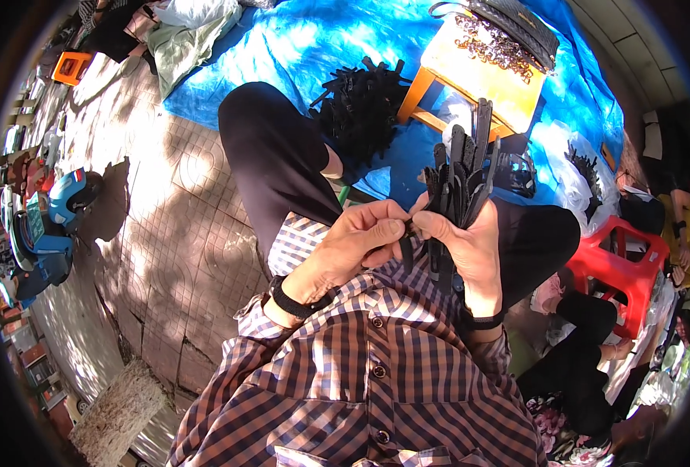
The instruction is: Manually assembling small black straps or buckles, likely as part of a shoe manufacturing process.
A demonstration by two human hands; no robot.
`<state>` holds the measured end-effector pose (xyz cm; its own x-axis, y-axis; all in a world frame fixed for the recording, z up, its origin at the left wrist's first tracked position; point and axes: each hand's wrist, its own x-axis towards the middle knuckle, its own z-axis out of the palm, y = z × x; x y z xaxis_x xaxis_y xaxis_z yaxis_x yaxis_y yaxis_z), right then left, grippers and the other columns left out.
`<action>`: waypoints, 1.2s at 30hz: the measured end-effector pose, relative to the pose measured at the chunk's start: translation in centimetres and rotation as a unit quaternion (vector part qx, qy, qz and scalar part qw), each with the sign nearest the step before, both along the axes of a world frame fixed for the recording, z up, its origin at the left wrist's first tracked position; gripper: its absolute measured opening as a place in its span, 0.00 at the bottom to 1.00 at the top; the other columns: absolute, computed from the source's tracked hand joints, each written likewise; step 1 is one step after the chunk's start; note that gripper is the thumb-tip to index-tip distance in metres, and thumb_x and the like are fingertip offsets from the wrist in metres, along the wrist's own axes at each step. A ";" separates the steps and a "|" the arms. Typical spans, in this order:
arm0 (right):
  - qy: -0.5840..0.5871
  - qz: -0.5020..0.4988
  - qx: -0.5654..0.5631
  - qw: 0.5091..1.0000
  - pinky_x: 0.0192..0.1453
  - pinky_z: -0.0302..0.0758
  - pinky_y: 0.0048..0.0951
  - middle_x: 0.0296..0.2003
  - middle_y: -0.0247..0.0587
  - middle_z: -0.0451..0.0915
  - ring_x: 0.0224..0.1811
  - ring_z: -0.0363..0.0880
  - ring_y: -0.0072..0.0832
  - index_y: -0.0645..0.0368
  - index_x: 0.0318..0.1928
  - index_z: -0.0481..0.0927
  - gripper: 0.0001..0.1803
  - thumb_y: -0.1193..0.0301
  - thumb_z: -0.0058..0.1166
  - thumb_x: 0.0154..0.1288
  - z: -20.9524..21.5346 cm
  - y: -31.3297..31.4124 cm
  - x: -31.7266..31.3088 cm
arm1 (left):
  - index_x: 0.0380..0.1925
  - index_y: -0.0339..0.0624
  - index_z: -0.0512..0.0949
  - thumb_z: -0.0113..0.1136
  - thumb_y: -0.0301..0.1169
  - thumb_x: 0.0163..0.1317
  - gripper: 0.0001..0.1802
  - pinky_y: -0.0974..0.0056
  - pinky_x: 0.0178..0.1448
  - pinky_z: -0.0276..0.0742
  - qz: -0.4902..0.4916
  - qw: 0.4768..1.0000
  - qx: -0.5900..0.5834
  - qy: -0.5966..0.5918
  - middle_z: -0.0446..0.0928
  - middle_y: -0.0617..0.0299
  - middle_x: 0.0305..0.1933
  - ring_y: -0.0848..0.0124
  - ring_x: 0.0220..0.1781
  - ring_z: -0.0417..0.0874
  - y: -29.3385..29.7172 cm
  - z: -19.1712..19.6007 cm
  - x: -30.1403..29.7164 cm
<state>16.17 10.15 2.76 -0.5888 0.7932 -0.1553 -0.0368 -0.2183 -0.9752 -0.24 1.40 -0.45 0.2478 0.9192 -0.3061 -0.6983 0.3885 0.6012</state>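
Straps [460, 175], black and narrow, stand fanned in a bunch in front of the person's chest, above the lap, their ends pointing up and away. The right hand [469, 249] holds the bunch from below, its grip closed around the lower ends, some of which hang out beneath the palm. The left hand [357, 245] meets it just beside the thumb, fingertips pinched on one strap end [406, 247] at the base of the bunch, so that grip is narrow and holding. Both wrists wear dark bands, and the sleeves are of a brown and white checked shirt [376, 381].

Beyond the knees a pile of more black straps [359, 105] lies on a blue sheet [298, 39] spread over the paved ground. A yellow stool [477, 78] stands on the sheet near the pile, serving as a worktop with a heap of small metal rings [494, 45] on it and a dark bag [516, 23] at its far edge. A red plastic stool [621, 261] stands to the right, beside another seated person
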 end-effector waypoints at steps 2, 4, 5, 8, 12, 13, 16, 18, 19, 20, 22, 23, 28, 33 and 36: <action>-0.028 -0.049 -0.009 0.998 0.31 0.74 0.20 0.30 0.35 0.80 0.26 0.75 0.18 0.66 0.42 0.76 0.16 0.75 0.66 0.55 0.2 -0.4 -0.4 | 0.42 0.39 0.71 0.52 0.36 0.69 0.12 0.79 0.21 0.57 0.018 0.999 0.015 0.042 0.77 0.63 0.27 0.86 0.19 0.66 0.3 1.0 0.6; -0.028 -0.091 -0.033 0.995 0.30 0.74 0.20 0.26 0.33 0.79 0.25 0.75 0.17 0.66 0.40 0.76 0.16 0.73 0.67 0.55 0.0 -0.6 -0.8 | 0.46 0.43 0.64 0.47 0.38 0.71 0.12 0.80 0.24 0.60 0.047 0.987 0.082 0.132 0.76 0.62 0.34 0.85 0.26 0.70 0.4 0.6 1.0; -0.028 -0.091 -0.033 0.995 0.30 0.74 0.20 0.26 0.33 0.79 0.25 0.75 0.17 0.66 0.40 0.76 0.16 0.73 0.67 0.55 0.1 -0.6 -0.9 | 0.46 0.43 0.64 0.47 0.38 0.71 0.12 0.80 0.24 0.60 0.047 0.987 0.083 0.131 0.76 0.62 0.34 0.85 0.26 0.70 0.2 0.2 1.2; 0.006 -0.093 -0.096 0.991 0.29 0.74 0.21 0.26 0.34 0.77 0.23 0.73 0.18 0.66 0.41 0.75 0.15 0.75 0.65 0.56 0.6 -0.6 -1.2 | 0.46 0.43 0.62 0.45 0.35 0.71 0.10 0.79 0.26 0.65 0.103 0.974 0.148 0.139 0.74 0.61 0.35 0.84 0.28 0.72 -0.1 0.1 1.7; 0.029 -0.098 -0.118 0.988 0.27 0.74 0.21 0.25 0.34 0.76 0.23 0.74 0.18 0.66 0.42 0.74 0.14 0.77 0.64 0.57 0.2 -0.6 -1.4 | 0.45 0.40 0.61 0.45 0.29 0.71 0.08 0.76 0.28 0.71 0.096 0.956 0.150 0.235 0.72 0.60 0.35 0.80 0.27 0.74 -0.5 0.4 1.8; 0.028 -0.101 -0.115 0.988 0.26 0.74 0.21 0.25 0.34 0.76 0.23 0.74 0.18 0.66 0.42 0.74 0.14 0.78 0.63 0.57 0.2 -0.7 -1.5 | 0.45 0.40 0.61 0.46 0.27 0.70 0.08 0.75 0.28 0.72 0.094 0.940 0.154 0.288 0.72 0.60 0.34 0.79 0.26 0.75 -0.6 0.4 1.7; 0.050 -0.095 -0.121 0.987 0.27 0.74 0.21 0.25 0.34 0.76 0.23 0.74 0.18 0.65 0.43 0.73 0.14 0.78 0.63 0.57 0.3 -0.6 -1.5 | 0.43 0.39 0.61 0.45 0.26 0.71 0.06 0.74 0.26 0.72 0.095 0.937 0.177 0.285 0.73 0.60 0.32 0.78 0.24 0.76 -0.3 -0.1 1.7; 0.051 -0.085 -0.141 0.985 0.27 0.74 0.21 0.25 0.33 0.76 0.23 0.74 0.18 0.65 0.43 0.73 0.15 0.78 0.62 0.57 0.4 -0.6 -1.4 | 0.43 0.39 0.61 0.45 0.26 0.71 0.05 0.74 0.27 0.72 0.094 0.944 0.166 0.271 0.74 0.59 0.31 0.77 0.23 0.77 -0.3 0.1 1.6; 0.051 -0.076 -0.162 0.983 0.27 0.74 0.21 0.25 0.33 0.76 0.23 0.74 0.18 0.64 0.44 0.73 0.15 0.78 0.62 0.58 0.4 -0.5 -1.4 | 0.42 0.39 0.61 0.44 0.26 0.71 0.05 0.74 0.27 0.73 0.092 0.950 0.155 0.256 0.74 0.59 0.30 0.76 0.23 0.77 -0.3 0.2 1.6; 0.051 -0.076 -0.162 0.983 0.27 0.74 0.21 0.25 0.33 0.76 0.23 0.74 0.18 0.64 0.44 0.73 0.15 0.78 0.62 0.58 0.4 -0.6 -1.4 | 0.42 0.39 0.61 0.44 0.26 0.71 0.05 0.74 0.27 0.73 0.092 0.950 0.155 0.255 0.74 0.59 0.30 0.76 0.23 0.77 -0.3 0.3 1.7; 0.048 -0.083 -0.160 0.982 0.27 0.73 0.20 0.25 0.32 0.75 0.23 0.74 0.18 0.64 0.45 0.72 0.16 0.77 0.62 0.58 0.5 -0.6 -1.5 | 0.41 0.38 0.61 0.44 0.26 0.71 0.05 0.73 0.27 0.73 0.099 0.952 0.137 0.254 0.75 0.58 0.30 0.76 0.23 0.77 -0.3 0.5 1.7; 0.048 -0.084 -0.160 0.982 0.27 0.73 0.20 0.25 0.32 0.75 0.23 0.74 0.18 0.64 0.45 0.72 0.16 0.77 0.62 0.58 0.3 -0.6 -1.5 | 0.41 0.38 0.61 0.44 0.26 0.71 0.05 0.73 0.27 0.73 0.099 0.952 0.137 0.253 0.75 0.58 0.30 0.76 0.23 0.77 -0.3 0.5 1.7; 0.029 -0.052 -0.144 0.988 0.27 0.72 0.20 0.25 0.32 0.75 0.21 0.74 0.17 0.62 0.42 0.72 0.13 0.77 0.61 0.58 0.5 -0.7 -1.6 | 0.43 0.37 0.61 0.44 0.25 0.71 0.05 0.72 0.29 0.75 0.148 0.960 0.167 0.171 0.75 0.54 0.35 0.75 0.24 0.77 -0.3 -0.2 2.2; 0.038 -0.054 -0.178 0.982 0.26 0.72 0.21 0.24 0.33 0.74 0.20 0.75 0.20 0.62 0.40 0.72 0.11 0.76 0.59 0.59 1.1 -0.5 -2.2 | 0.44 0.36 0.62 0.45 0.25 0.71 0.06 0.73 0.29 0.75 0.161 0.959 0.164 0.166 0.75 0.53 0.37 0.74 0.24 0.77 -0.4 0.1 1.8; 0.056 -0.067 -0.191 0.978 0.25 0.71 0.21 0.23 0.33 0.73 0.20 0.75 0.21 0.62 0.39 0.73 0.09 0.76 0.59 0.59 1.5 -0.7 -2.5 | 0.43 0.36 0.63 0.45 0.25 0.71 0.06 0.73 0.29 0.76 0.165 0.956 0.172 0.170 0.75 0.52 0.36 0.74 0.24 0.77 -0.4 0.2 1.8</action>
<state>13.64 9.46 4.31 -0.5146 0.7603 -0.3965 -0.1914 -0.5526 -0.8112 1.52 1.00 -0.21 -0.1328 0.9910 0.0180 -0.4897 -0.0814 0.8681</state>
